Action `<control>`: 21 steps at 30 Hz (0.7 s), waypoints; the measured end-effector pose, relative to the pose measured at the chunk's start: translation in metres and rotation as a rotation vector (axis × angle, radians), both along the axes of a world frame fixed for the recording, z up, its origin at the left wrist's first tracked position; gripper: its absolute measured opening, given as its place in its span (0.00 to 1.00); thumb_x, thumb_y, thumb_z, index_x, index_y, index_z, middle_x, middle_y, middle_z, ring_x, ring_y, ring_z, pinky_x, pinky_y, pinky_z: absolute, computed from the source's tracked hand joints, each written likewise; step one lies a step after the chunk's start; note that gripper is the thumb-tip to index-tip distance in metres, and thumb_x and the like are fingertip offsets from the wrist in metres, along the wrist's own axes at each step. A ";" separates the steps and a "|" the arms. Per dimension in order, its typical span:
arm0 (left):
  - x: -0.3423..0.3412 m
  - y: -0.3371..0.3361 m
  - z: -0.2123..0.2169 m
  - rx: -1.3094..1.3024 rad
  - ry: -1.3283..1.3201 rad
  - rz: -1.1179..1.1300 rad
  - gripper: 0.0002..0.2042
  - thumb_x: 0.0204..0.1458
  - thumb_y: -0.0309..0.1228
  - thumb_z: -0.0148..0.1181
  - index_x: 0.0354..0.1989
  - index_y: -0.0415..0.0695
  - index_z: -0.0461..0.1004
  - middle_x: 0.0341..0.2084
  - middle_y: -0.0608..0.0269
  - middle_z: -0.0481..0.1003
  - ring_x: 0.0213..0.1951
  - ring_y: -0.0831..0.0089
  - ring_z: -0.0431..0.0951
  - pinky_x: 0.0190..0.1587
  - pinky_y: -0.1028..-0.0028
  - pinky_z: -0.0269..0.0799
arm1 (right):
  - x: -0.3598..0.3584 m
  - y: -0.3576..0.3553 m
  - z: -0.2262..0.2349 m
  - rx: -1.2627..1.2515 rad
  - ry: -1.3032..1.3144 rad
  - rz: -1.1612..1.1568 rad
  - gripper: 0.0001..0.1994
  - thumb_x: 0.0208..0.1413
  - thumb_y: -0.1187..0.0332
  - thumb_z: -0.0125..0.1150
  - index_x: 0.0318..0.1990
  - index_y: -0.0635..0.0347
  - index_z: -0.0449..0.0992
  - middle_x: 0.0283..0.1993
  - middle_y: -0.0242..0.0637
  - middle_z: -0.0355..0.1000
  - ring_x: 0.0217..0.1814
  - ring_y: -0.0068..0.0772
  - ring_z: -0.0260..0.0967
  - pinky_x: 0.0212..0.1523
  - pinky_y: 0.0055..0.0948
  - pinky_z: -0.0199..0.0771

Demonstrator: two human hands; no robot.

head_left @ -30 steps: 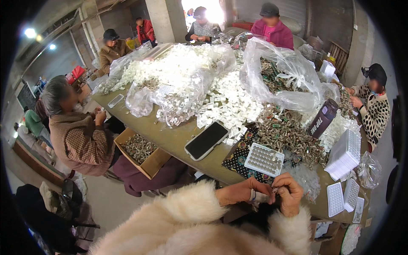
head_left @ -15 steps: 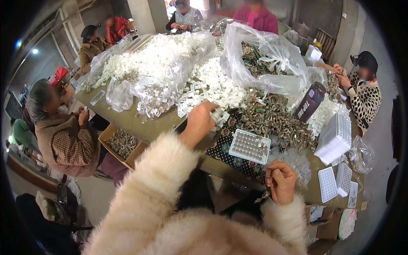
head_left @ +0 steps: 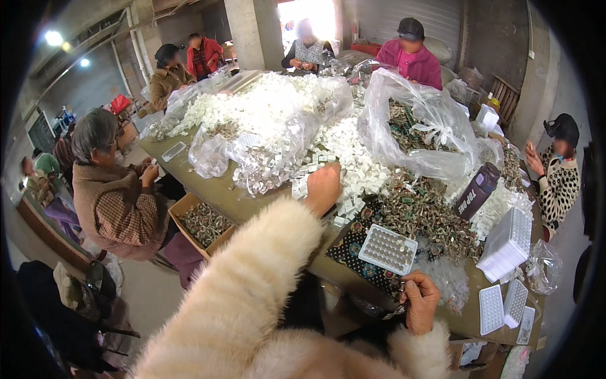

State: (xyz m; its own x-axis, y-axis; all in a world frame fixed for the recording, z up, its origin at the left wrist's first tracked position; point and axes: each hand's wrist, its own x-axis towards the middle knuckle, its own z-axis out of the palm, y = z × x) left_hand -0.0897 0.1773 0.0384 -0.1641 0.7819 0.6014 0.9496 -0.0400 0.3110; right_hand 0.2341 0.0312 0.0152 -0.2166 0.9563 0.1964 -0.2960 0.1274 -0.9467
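My left hand (head_left: 324, 187) reaches over the near edge of a heap of small white plastic pieces (head_left: 360, 167). Its fingers are curled and face away, so whatever they grip is hidden. Close to the table's front edge, my right hand (head_left: 420, 300) pinches a small dark piece (head_left: 402, 288) between thumb and fingertips. Just beyond that hand, a white tray (head_left: 387, 250) with rows of round grey parts rests on a dark patterned cloth (head_left: 346, 247). A pile of small brown-grey metal-looking parts (head_left: 423, 221) lies behind the tray.
A dark bottle (head_left: 478, 191) leans amid the piles, beside stacked white trays (head_left: 507, 243). Clear plastic bags (head_left: 379, 120) hold more parts. To the left, a cardboard box (head_left: 201, 221) of parts stands by a seated co-worker (head_left: 120, 189). Other people sit around the table (head_left: 211, 186).
The view has tilted up, showing more of the room. My left hand is more curled at the white heap. My right hand is now nearer the tray. The right-hand co-worker has raised a hand.
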 end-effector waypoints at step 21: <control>0.136 -0.147 -0.014 0.025 -0.627 -0.948 0.11 0.59 0.29 0.63 0.48 0.39 0.78 0.29 0.66 0.76 0.26 0.73 0.73 0.29 0.74 0.70 | -0.008 0.001 -0.011 0.124 -0.145 -0.096 0.04 0.59 0.74 0.63 0.35 0.65 0.74 0.31 0.27 0.68 0.24 0.15 0.61 0.23 0.18 0.60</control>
State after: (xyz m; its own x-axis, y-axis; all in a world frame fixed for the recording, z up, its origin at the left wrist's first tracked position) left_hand 0.0458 0.0305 0.0242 0.2094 0.7401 0.6391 0.2105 -0.6723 0.7097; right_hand 0.2259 0.0322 0.0041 -0.1601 0.9445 0.2870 -0.1387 0.2664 -0.9538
